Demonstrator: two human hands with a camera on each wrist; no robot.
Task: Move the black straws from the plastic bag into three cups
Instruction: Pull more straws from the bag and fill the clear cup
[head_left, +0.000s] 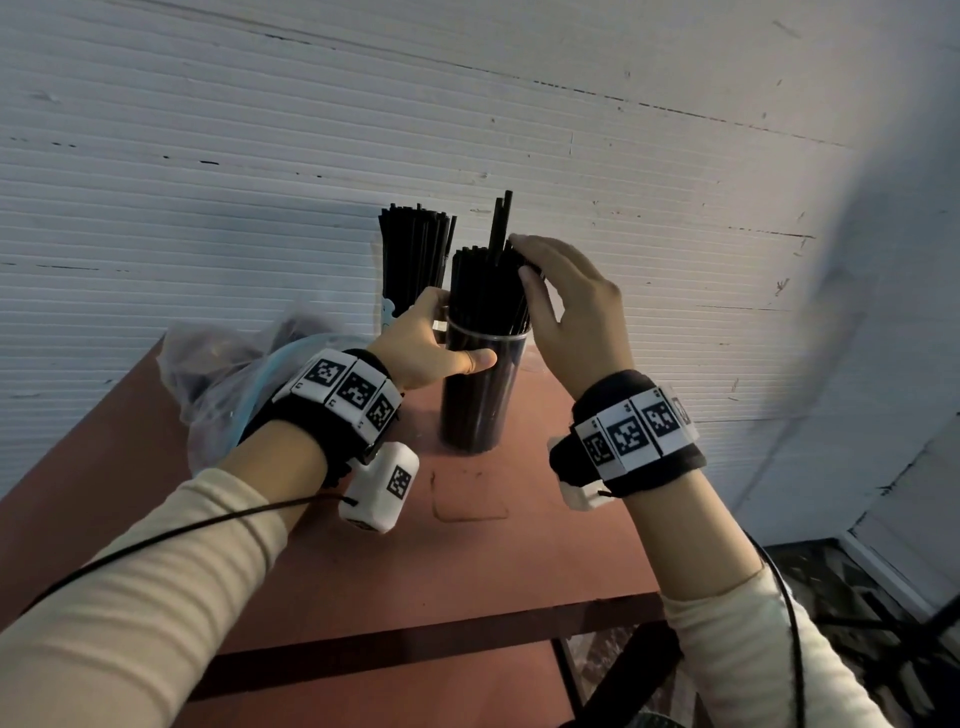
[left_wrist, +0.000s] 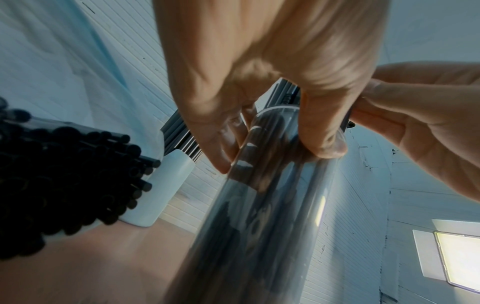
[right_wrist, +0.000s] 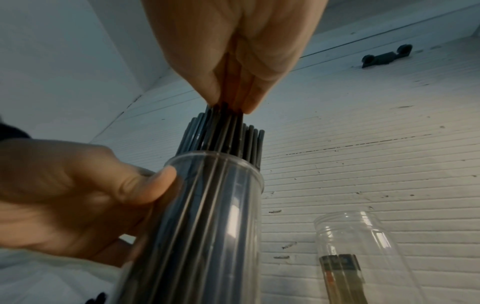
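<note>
A tall clear cup (head_left: 480, 395) packed with black straws (head_left: 478, 283) stands mid-table. My left hand (head_left: 457, 338) grips it just under the rim, thumb in front. My right hand (head_left: 522, 257) pinches a few straw tops at the cup's right side; the right wrist view shows the straws (right_wrist: 223, 133) running up between its fingertips (right_wrist: 249, 105). Two straws (head_left: 501, 223) stick up higher than the others. Behind stands a white cup (head_left: 387, 312) full of straws. A clear plastic bag (head_left: 223, 374) with more straws (left_wrist: 64, 185) lies left. An empty clear cup (right_wrist: 363, 236) shows only in the right wrist view.
The reddish-brown table (head_left: 467, 561) backs onto a white ribbed wall (head_left: 623, 182). Its front edge and right edge drop to a dark floor (head_left: 857, 597). Cables run along both of my sleeves.
</note>
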